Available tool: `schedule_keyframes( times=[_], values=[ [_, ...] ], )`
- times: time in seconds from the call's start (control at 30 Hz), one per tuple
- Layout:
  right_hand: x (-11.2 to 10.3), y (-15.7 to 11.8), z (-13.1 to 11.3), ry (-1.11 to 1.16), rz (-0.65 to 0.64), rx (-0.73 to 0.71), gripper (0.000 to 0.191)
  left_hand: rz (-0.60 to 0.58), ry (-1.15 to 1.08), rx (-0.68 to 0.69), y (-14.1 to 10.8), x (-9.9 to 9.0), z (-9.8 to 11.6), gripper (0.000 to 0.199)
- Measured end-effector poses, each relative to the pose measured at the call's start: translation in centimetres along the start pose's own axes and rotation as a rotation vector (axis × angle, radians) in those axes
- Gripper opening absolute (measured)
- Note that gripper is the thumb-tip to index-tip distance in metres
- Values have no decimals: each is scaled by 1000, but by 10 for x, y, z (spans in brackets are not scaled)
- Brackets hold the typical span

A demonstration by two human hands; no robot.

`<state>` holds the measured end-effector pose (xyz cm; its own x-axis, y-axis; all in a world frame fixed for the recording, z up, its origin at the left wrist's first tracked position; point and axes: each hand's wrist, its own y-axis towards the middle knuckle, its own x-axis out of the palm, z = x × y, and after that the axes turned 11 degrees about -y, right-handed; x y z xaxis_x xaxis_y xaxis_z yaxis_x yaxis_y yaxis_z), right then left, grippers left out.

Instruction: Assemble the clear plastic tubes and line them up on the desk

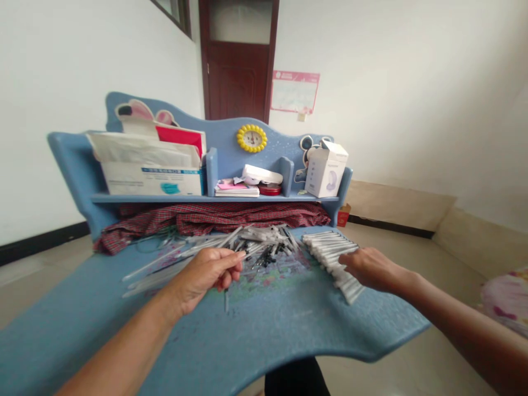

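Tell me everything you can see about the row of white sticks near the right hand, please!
The white sticks are slim, whitish and plastic-looking, with grey streaks. They lie close together, side by side, on the blue table, the row slanting from back to front. The right hand is at their right side; I can't tell whether it touches.

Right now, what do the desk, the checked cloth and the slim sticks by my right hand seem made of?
Desk: probably painted wood or board, from its blotchy blue coat. Checked cloth: matte woven fabric, judging by its soft folds. Slim sticks: likely plastic, pale and straight; blur hides their finish.
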<state>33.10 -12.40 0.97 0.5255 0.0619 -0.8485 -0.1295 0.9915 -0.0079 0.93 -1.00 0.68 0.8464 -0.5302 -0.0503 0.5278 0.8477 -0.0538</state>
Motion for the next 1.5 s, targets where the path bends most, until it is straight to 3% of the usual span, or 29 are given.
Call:
schedule_keyframes(
  times=[0.17, 0.33, 0.5, 0.63, 1.03, 1.2, 1.5],
  values=[
    [-31, 24, -28, 113, 75, -29, 21, 27, 7, 13, 0, -1, -1, 35],
    [-53, 78, -57, 183, 66, 23, 25, 85, 14, 32, 0, -5, -1, 32],
    [-52, 132, -72, 192, 29, 154, 27, 211, 13, 72, -3, -12, 3, 28],
    [-47, 154, -82, 209, 29, 172, 27, 261, 21, 88, -3, -17, 3, 26],
    [-42, 165, -109, 190, 72, 221, 27, 326, 187, 128, -3, -19, 0, 27],
    [-37, 169, -111, 195, 45, 247, 27, 389, 271, 165, -4, -21, 0, 28],
    [-34, 169, -105, 307, -2, 202, 26, 392, 277, 176, -3, -20, -3, 26]
  ],
)
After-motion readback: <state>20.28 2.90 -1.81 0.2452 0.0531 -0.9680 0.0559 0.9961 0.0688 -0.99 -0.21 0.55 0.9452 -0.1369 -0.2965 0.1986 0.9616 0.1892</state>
